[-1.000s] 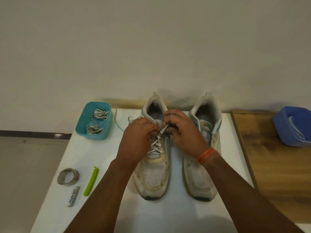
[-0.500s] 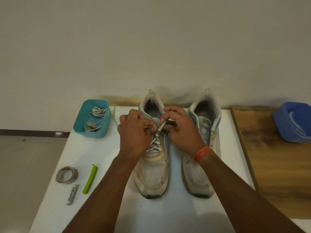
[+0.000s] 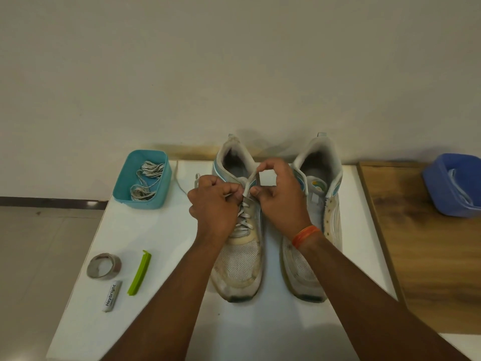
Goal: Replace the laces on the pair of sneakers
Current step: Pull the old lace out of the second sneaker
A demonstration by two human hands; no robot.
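2 hands (image 3: 213, 204) (image 3: 282, 199) pinching lace (image 3: 248, 185) over white table (image 3: 156, 230), beige wall (image 3: 234, 61) behind.

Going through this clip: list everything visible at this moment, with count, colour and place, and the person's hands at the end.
worn mesh sneakers: 2, white with blue trim, side by side mid-table; left one laced
flat lace: 1, white, in left sneaker
teal plastic tub: 1, table's far left corner
bundled old laces: grey-white, in teal tub; count unclear
tape roll: 1, grey, near left
green clip: 1, right of tape
Heybright tube: 1, white, below tape
blue tub: 1, wooden surface, right
white table: 1
left hand: grips lace
right hand: pinches lace loop; orange wristband
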